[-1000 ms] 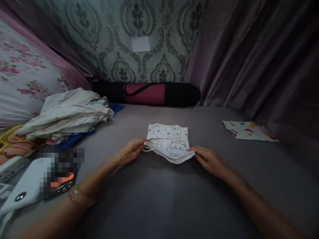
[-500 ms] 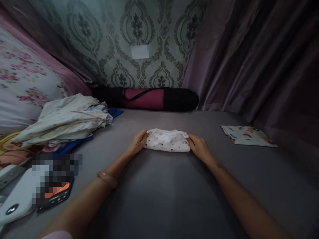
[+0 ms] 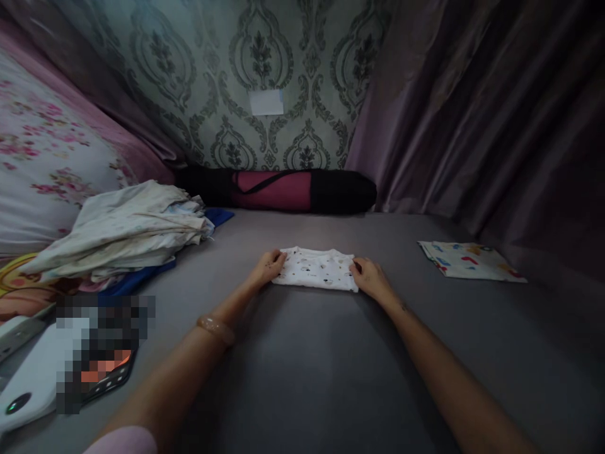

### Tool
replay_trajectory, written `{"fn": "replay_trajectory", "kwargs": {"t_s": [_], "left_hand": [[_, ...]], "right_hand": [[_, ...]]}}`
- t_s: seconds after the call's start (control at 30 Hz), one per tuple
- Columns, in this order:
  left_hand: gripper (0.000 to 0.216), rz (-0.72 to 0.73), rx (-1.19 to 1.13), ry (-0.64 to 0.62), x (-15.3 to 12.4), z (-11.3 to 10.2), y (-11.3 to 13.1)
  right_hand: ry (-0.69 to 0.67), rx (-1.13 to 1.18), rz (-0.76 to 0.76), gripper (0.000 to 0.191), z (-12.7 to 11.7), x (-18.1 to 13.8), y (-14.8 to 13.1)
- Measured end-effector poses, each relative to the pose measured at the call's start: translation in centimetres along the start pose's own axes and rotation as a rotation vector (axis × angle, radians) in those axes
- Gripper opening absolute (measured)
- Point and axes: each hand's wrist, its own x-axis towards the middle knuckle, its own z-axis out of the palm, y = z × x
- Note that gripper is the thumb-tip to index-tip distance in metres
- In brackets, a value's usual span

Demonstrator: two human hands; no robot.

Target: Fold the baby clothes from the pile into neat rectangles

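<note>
A small white garment [image 3: 316, 271] with a scattered dark and tan print lies folded into a flat rectangle on the grey sheet [image 3: 302, 353]. A neckline-like curve shows along its far edge. My left hand [image 3: 270, 265] pinches its left side, near the far corner. At the opposite side, my right hand [image 3: 371, 276] has its thumb and fingers closed on the right edge. A bangle [image 3: 215, 328] circles my left forearm.
Left of me are a heap of pale cloths [image 3: 127, 217], a white device [image 3: 42, 369] and a partly pixelated phone-like object [image 3: 111, 384]. A folded printed cloth [image 3: 472, 260] lies right. Against the wall rests a black and maroon long bag [image 3: 278, 190].
The garment now looks flatter and smoother, its far corners no longer bunched. Both hands have shifted slightly along its sides, the right one a little inward and nearer to me.
</note>
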Motion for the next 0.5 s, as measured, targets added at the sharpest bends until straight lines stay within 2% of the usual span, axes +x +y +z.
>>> {"fn": "replay_trajectory", "kwargs": {"t_s": [0.1,0.2,0.27,0.37,0.5], "left_hand": [[0.045,-0.049,0.029,0.019,0.2,0.2,0.4],[0.031,-0.083,0.086,0.061,0.2,0.8,0.2],[0.025,-0.044,0.118,0.085,0.2,1.3,-0.1],[0.027,0.039,0.164,0.119,-0.1,1.7,-0.4],[0.033,0.018,0.203,0.107,-0.6,1.3,0.0]], "right_hand": [[0.036,0.013,0.061,0.031,0.0,0.2,-0.8],[0.031,-0.001,0.11,0.032,0.0,0.1,-1.8],[-0.003,-0.019,0.128,0.03,0.0,-0.1,-2.3],[-0.058,-0.062,0.159,0.031,-0.4,-0.3,-2.8],[-0.092,-0.094,0.211,0.034,-1.0,-0.1,-3.2]]}}
